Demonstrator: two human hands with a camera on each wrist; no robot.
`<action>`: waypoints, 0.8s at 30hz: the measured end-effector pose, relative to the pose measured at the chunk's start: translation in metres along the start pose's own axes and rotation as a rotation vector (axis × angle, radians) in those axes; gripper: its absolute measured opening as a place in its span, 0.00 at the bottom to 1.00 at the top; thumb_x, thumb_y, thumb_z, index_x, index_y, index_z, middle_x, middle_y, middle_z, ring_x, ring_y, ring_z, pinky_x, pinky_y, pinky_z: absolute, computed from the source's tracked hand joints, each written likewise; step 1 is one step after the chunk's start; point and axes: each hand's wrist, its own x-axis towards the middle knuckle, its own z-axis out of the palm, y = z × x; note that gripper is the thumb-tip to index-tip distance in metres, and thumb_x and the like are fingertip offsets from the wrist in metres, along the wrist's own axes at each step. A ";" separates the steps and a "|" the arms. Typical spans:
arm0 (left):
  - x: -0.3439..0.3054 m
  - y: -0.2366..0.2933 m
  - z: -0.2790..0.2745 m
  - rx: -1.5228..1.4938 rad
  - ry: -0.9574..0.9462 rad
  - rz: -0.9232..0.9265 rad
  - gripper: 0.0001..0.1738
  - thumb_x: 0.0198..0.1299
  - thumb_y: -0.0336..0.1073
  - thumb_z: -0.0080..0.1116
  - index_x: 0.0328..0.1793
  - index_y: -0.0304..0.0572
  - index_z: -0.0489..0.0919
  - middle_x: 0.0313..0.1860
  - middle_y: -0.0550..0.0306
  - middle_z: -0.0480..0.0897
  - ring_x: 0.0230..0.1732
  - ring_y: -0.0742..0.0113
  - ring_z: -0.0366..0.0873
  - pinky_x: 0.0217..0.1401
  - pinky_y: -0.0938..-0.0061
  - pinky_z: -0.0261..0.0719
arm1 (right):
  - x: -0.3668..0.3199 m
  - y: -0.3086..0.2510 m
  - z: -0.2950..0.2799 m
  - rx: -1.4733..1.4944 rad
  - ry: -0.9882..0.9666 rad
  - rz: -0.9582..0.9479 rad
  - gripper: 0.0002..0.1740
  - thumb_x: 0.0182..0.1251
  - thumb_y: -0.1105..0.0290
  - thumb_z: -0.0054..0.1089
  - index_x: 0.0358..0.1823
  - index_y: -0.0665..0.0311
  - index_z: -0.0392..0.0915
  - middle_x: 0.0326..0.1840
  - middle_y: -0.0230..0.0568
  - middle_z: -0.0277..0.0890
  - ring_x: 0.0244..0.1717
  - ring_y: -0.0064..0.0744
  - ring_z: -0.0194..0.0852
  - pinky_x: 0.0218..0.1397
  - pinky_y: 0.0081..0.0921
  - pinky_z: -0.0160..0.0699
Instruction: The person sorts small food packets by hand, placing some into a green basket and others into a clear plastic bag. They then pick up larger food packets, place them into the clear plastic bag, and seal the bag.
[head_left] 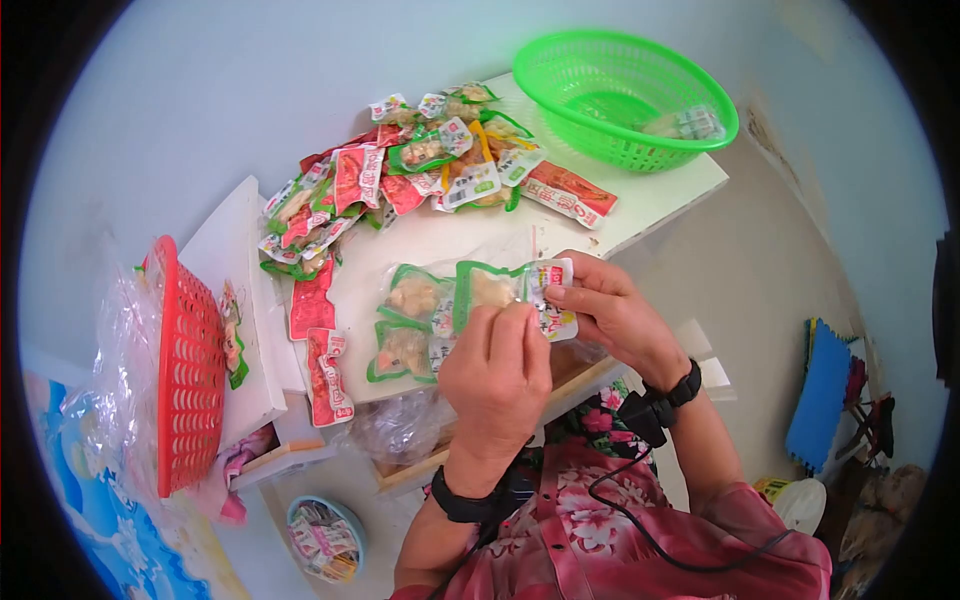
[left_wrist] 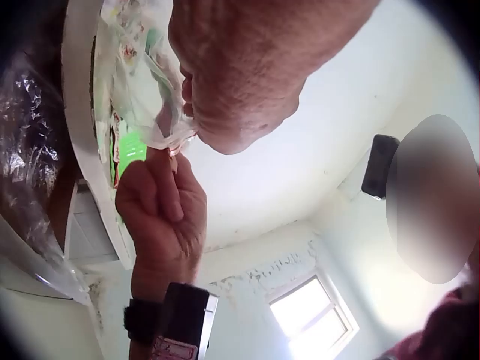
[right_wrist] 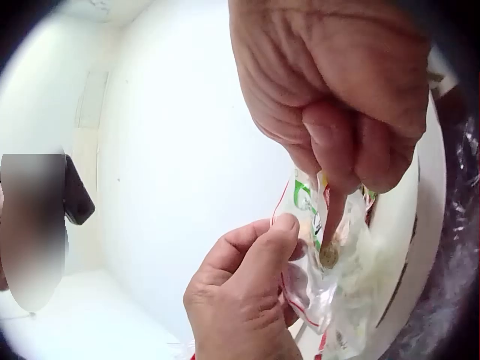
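Note:
A clear zip bag (right_wrist: 304, 289) with a red line along its mouth is between my two hands. My left hand (head_left: 495, 370) pinches the edge of this bag; in the right wrist view the left thumb (right_wrist: 281, 229) presses on that edge. My right hand (head_left: 625, 315) grips the white printed end of a green-edged snack packet (head_left: 490, 288), thumb on top. In the right wrist view one right-hand finger (right_wrist: 334, 217) reaches down into the bag's mouth. Two similar packets, an upper one (head_left: 412, 293) and a lower one (head_left: 400, 352), lie on the left side.
A heap of snack packets (head_left: 420, 150) lies at the back of the white table (head_left: 400, 240). A green basket (head_left: 625, 150) stands at back right, a red basket (head_left: 190, 370) at left. Below are crumpled plastic (head_left: 400, 425) and a small bucket (head_left: 357, 525) of packets.

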 end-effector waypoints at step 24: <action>-0.018 -0.041 -0.024 0.041 0.043 0.024 0.10 0.57 0.26 0.65 0.45 0.39 0.80 0.41 0.50 0.82 0.43 0.48 0.79 0.47 0.57 0.76 | 0.049 0.006 0.015 -0.118 0.041 -0.062 0.30 0.69 0.69 0.67 0.67 0.79 0.68 0.58 0.50 0.81 0.51 0.38 0.87 0.46 0.27 0.87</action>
